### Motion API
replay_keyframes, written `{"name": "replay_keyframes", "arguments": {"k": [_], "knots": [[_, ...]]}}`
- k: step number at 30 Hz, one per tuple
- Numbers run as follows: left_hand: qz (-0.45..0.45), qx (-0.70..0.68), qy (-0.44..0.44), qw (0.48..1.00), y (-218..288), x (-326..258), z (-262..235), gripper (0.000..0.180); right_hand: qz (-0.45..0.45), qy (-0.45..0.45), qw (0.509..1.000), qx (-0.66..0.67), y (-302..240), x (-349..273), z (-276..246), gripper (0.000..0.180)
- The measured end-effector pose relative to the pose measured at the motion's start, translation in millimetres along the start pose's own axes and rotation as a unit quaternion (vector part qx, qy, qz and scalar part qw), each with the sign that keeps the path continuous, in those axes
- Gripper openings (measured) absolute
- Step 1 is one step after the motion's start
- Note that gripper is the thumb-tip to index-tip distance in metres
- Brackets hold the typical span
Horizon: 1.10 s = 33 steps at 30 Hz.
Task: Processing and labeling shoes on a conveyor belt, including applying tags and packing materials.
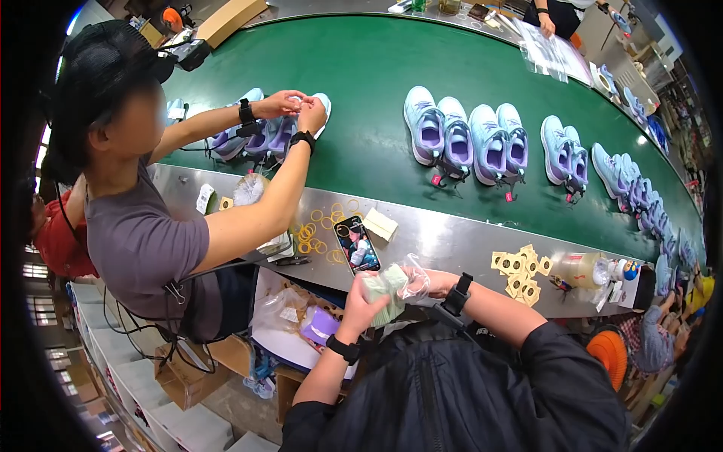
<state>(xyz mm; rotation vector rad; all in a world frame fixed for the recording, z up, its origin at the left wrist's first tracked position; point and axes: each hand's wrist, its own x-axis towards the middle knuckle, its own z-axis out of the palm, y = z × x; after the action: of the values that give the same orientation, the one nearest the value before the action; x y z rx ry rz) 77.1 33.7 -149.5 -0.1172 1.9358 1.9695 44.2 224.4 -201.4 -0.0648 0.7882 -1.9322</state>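
Note:
Just past the bench's near edge, my left hand (pixel 362 307) is closed on a pale green bundle (pixel 385 292) that looks like stacked paper or small packets. My right hand (pixel 437 284) grips a crumpled clear plastic bag (pixel 413 277) at the bundle's right end. Whether the bag still wraps part of the bundle, I cannot tell. Beyond my hands lies a phone (pixel 357 245) with its screen lit. A cream-coloured stack of slips (pixel 380 224) and several yellow rubber bands (pixel 310 235) lie near the phone. Gold square stickers or cards (pixel 521 273) are spread to the right of my hands.
Pairs of light blue and purple shoes (pixel 493 139) stand along a green conveyor belt (pixel 354 75). At left, a co-worker's hands (pixel 301 109) work at a shoe. An open box (pixel 290 316) with a purple packet sits below the metal bench (pixel 444 241). An orange round seat (pixel 608 358) is at right.

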Motion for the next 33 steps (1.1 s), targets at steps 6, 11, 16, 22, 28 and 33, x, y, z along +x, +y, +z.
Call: {"name": "replay_keyframes", "arguments": {"k": [6,11,16,22,28,33], "knots": [[-0.095,-0.298,0.168,0.935,-26.3,-1.7,-21.3,0.037,-0.014,0.202,0.979,0.006,-19.1,-19.8,13.3,0.038],[-0.085,-0.361,0.18,0.911,-33.9,17.2,-25.0,0.032,-0.091,0.279,0.917,0.271,-0.2,-18.4,-8.9,0.023],[-0.072,-0.285,0.196,0.936,-17.1,48.7,-15.8,0.03,-0.142,0.341,0.885,0.283,-30.0,-24.3,-2.0,0.024],[-0.007,-0.174,0.288,0.942,-56.3,87.6,-68.8,0.033,-0.209,0.262,0.897,0.288,-39.2,-78.0,-50.8,0.029],[0.01,0.28,0.379,0.882,-49.4,102.0,-71.8,0.06,-0.191,0.18,0.936,0.236,-33.7,-110.4,-49.4,0.06],[0.132,0.035,0.048,0.989,5.9,59.9,44.3,0.067,-0.199,0.102,0.951,0.211,-23.7,-112.1,-49.9,0.069]]}}
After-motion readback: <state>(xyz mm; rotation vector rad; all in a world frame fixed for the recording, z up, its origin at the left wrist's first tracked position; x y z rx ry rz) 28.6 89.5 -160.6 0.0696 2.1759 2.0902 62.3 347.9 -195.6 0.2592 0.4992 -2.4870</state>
